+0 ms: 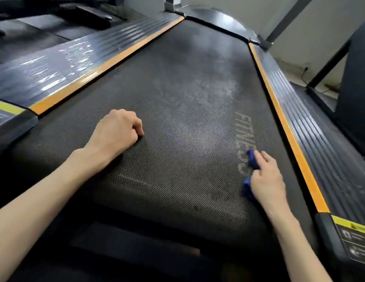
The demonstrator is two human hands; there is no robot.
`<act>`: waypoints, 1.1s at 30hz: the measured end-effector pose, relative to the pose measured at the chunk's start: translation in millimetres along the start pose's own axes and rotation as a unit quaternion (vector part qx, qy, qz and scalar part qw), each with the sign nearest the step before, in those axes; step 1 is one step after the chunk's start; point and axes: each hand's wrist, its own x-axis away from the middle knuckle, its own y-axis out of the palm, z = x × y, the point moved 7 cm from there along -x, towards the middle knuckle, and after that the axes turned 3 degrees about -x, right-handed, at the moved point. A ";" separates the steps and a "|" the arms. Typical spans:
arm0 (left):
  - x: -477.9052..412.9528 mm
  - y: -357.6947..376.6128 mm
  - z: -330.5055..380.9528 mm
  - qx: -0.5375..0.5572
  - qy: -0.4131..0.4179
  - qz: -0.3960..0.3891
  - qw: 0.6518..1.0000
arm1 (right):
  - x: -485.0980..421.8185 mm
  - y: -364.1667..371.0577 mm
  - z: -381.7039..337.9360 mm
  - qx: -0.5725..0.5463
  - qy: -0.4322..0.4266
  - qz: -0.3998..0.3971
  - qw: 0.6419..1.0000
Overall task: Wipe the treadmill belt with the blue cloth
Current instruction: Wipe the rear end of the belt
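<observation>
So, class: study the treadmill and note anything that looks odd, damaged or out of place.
A pale, blotchy patch midway up the belt breaks its even dark weave; damp or dust, I cannot tell. The left side rail bears white streaks, perhaps scuffs or glare. Nothing looks askew.

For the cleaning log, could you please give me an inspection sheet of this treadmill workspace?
Surface: treadmill belt, dark and textured, pale smudges mid-belt.
Job's things: blue cloth on the belt's FITNESS lettering, near the right edge.
Clutter: nothing seen.
Grippers: left hand curled, resting on the belt, holding nothing; right hand grips the blue cloth.
Cables: thin dark cable on the floor by the right wall.
Surroundings: orange-edged side rails; another machine at left.
</observation>
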 end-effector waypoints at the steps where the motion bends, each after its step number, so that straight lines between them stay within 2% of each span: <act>1: 0.6 0.6 -0.5 -0.003 -0.002 0.005 1.000 | -1.7 -3.4 10.3 0.015 0.032 0.010 0.999; 3: 0.6 1.4 0.5 -0.018 -0.009 0.008 1.000 | 1.6 11.3 -12.7 0.045 0.005 0.026 0.999; 5: 0.3 1.8 4.8 -0.035 -0.006 0.006 0.999 | 12.3 43.0 -70.4 0.037 -0.095 0.026 0.994; 7: -1.2 0.9 7.3 -0.037 -0.007 0.001 0.999 | 27.5 77.9 -131.9 0.006 -0.190 -0.006 0.982; 9: 0.2 -1.0 6.4 -0.037 -0.014 0.003 0.999 | 41.2 102.3 -179.5 0.000 -0.240 -0.058 0.969; 12: 1.7 -2.4 4.0 -0.022 -0.021 0.009 0.999 | 44.9 108.3 -196.4 0.033 -0.255 -0.103 0.961; 15: 3.1 -2.9 5.0 0.007 -0.012 0.003 1.000 | 47.3 80.3 -149.7 0.035 -0.250 -0.068 0.965; 17: 3.3 -4.7 3.3 0.018 -0.015 0.003 1.000 | 35.2 54.6 -95.8 0.030 -0.198 -0.034 0.979; 20: 2.4 -4.4 3.5 0.016 -0.026 0.006 0.999 | 8.5 15.4 -15.1 0.036 -0.063 -0.054 0.996; 22: 5.0 -2.6 3.6 -0.002 -0.023 0.007 1.000 | 4.7 0.1 -0.2 0.022 -0.012 -0.008 1.000; 24: 8.7 -2.5 0.2 -0.004 -0.022 0.021 1.000 | 15.6 10.9 -33.0 0.042 -0.050 0.051 0.997; 26: 9.3 -4.6 -2.0 0.004 -0.034 0.024 0.999 | 33.5 48.1 -89.6 0.033 -0.134 0.055 0.989; 28: 6.3 -7.7 0.8 0.006 -0.041 0.017 0.999 | 49.7 83.7 -147.5 -0.001 -0.199 0.017 0.980; 30: 2.4 -10.9 6.3 -0.017 -0.040 0.011 0.999 | 56.6 105.3 -190.6 -0.021 -0.220 -0.034 0.975; 33: -2.2 -13.4 12.0 -0.042 -0.040 0.015 0.998 | 52.7 111.1 -207.8 0.004 -0.253 -0.102 0.962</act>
